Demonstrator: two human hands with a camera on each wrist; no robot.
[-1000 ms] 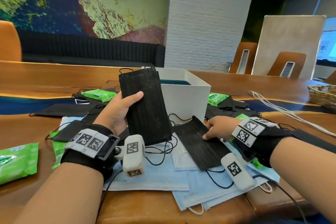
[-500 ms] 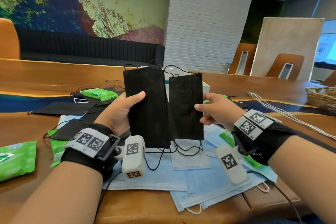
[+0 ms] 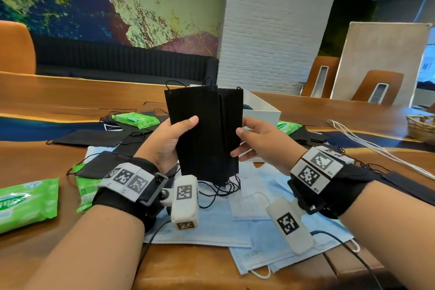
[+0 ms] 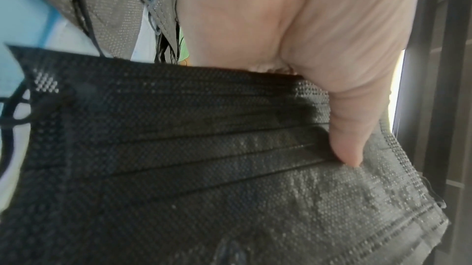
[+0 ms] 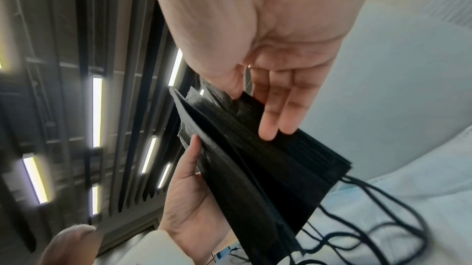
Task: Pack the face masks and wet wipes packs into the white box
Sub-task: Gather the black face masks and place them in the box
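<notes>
Black face masks (image 3: 204, 134) stand upright as a small stack above the table's (image 3: 58, 99) middle, ear loops dangling; the left hand (image 3: 164, 141) grips them, thumb pressed across the front; the right hand (image 3: 259, 141) lays nearly straight fingers (image 5: 278, 112) against the stack's far side; behind sits the white box (image 3: 261, 106); blue masks (image 3: 235, 223) and green wet wipes packs (image 3: 26, 202) lie around.
</notes>
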